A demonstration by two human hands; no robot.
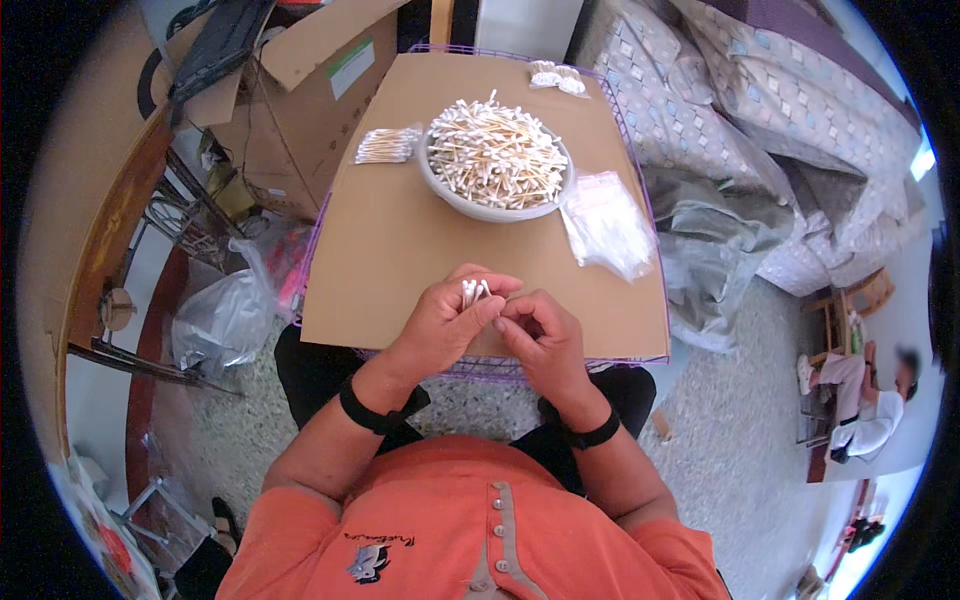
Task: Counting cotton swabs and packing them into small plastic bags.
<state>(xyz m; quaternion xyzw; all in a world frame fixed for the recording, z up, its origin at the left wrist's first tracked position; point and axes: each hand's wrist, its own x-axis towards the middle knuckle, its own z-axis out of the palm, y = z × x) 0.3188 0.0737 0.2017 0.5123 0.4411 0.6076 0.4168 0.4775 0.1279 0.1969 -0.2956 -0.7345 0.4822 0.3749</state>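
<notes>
Pinching a few cotton swabs (475,292) in left hand (448,320); right hand (546,338) curled close beside, can't tell if holding anything; heaped bowl (497,213) beyond, on cardboard (385,245).

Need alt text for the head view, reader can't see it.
A person's left hand holds a few cotton swabs above a cardboard tabletop, the right hand close beside it. Beyond them is a bowl heaped with more swabs, with a swab bundle to its left and clear plastic bags to its right.
</notes>
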